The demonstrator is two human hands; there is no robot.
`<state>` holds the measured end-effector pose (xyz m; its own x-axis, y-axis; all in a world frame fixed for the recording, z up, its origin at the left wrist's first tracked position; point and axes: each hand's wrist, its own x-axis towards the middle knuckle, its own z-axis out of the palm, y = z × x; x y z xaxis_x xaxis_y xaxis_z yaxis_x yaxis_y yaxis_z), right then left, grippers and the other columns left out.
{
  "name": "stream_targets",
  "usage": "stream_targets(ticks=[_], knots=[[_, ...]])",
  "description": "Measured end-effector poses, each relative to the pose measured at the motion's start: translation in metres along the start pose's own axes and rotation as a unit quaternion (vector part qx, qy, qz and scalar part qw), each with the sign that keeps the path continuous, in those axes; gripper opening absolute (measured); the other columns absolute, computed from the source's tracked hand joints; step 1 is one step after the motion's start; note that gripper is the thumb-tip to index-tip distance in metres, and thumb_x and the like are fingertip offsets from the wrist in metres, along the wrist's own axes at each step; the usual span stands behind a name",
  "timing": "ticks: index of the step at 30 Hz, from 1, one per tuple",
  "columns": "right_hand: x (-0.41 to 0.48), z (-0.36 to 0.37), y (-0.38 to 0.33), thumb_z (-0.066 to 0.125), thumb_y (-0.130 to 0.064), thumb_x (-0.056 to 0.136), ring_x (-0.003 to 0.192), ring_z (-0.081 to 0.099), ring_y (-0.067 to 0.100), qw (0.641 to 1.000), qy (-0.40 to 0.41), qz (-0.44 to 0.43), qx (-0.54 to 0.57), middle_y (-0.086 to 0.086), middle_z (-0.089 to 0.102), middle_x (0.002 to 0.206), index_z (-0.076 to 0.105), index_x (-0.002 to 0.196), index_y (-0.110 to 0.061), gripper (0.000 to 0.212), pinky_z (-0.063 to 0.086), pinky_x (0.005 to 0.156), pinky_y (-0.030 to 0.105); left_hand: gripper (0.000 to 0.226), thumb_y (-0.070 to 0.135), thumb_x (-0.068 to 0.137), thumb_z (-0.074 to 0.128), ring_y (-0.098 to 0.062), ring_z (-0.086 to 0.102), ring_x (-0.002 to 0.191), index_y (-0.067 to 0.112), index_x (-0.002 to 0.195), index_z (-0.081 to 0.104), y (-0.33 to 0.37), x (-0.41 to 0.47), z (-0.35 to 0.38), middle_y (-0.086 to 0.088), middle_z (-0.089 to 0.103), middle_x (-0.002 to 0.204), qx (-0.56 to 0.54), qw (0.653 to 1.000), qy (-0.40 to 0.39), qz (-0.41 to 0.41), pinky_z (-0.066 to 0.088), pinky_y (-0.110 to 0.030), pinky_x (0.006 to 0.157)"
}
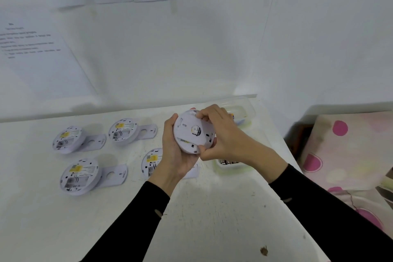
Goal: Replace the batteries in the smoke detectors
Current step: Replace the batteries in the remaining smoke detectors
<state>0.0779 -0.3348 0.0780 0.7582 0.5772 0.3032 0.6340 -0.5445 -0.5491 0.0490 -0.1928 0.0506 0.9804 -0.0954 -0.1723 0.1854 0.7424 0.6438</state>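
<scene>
I hold a round white smoke detector [192,132] above the white table [223,208], its back plate with a small round sticker facing me. My left hand [174,151] grips it from the left and below. My right hand [221,134] curls over its right side, fingers on the top rim and thumb at the bottom edge. Three opened detectors lie face down at the left [68,139] [123,131] [79,175], each with a mounting plate beside it. A fourth detector [152,161] is partly hidden behind my left wrist.
A small tray of dark batteries [228,164] sits under my right wrist. A clear plastic container [240,110] stands behind my hands near the wall. Printed sheets [38,57] hang on the wall. A spotted cloth [350,151] lies to the right past the table edge.
</scene>
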Motion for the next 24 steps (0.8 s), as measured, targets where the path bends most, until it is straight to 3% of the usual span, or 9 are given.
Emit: stream_targets(ticks=[3,10,14,18,24], knots=[[0.001,0.003,0.005,0.067,-0.032,0.053,0.095,0.04,0.015,1.0,-0.001,-0.011,-0.013,-0.002,0.039,0.104,0.046,0.115,-0.009,0.069,0.03,0.085,0.025,0.048,0.052,0.096,0.04,-0.027,0.067,0.094,0.017,0.107,0.07,-0.001,0.001,-0.004,-0.012,0.07,0.106,0.004,1.0,0.004,-0.018,0.051,-0.042,0.085],[-0.001,0.008,0.012,0.069,-0.03,0.052,0.091,0.034,0.014,1.0,-0.017,-0.008,-0.004,-0.001,0.037,0.104,0.044,0.112,-0.009,0.069,0.027,0.083,0.013,0.047,0.051,0.095,0.04,-0.027,0.07,0.092,0.017,0.112,0.067,-0.004,0.001,-0.01,-0.011,0.071,0.107,0.003,0.999,0.0,-0.042,0.054,-0.041,0.082],[-0.002,0.007,0.013,0.067,-0.032,0.056,0.097,0.037,0.018,0.999,-0.042,0.004,-0.007,0.0,0.038,0.108,0.044,0.118,-0.01,0.07,0.031,0.086,0.025,0.046,0.049,0.097,0.038,-0.027,0.069,0.09,0.015,0.114,0.065,-0.01,0.001,-0.009,-0.012,0.07,0.105,-0.009,1.0,0.012,-0.023,0.058,-0.039,0.076],[-0.005,0.007,0.01,0.064,-0.033,0.066,0.115,0.037,0.019,0.997,-0.059,0.022,0.039,-0.003,0.036,0.122,0.038,0.14,-0.02,0.08,0.031,0.104,0.034,0.043,0.047,0.097,0.038,-0.025,0.069,0.087,0.015,0.112,0.063,-0.012,0.003,-0.007,-0.01,0.07,0.1,-0.018,1.0,0.015,0.011,0.06,-0.038,0.07],[0.001,0.006,0.009,0.063,-0.034,0.059,0.111,0.039,0.021,0.998,-0.056,0.003,0.042,-0.001,0.04,0.121,0.04,0.135,-0.017,0.082,0.039,0.099,0.039,0.048,0.049,0.097,0.038,-0.025,0.07,0.089,0.013,0.107,0.069,-0.009,0.006,-0.008,-0.012,0.071,0.101,0.007,1.0,0.014,-0.006,0.059,-0.037,0.074]])
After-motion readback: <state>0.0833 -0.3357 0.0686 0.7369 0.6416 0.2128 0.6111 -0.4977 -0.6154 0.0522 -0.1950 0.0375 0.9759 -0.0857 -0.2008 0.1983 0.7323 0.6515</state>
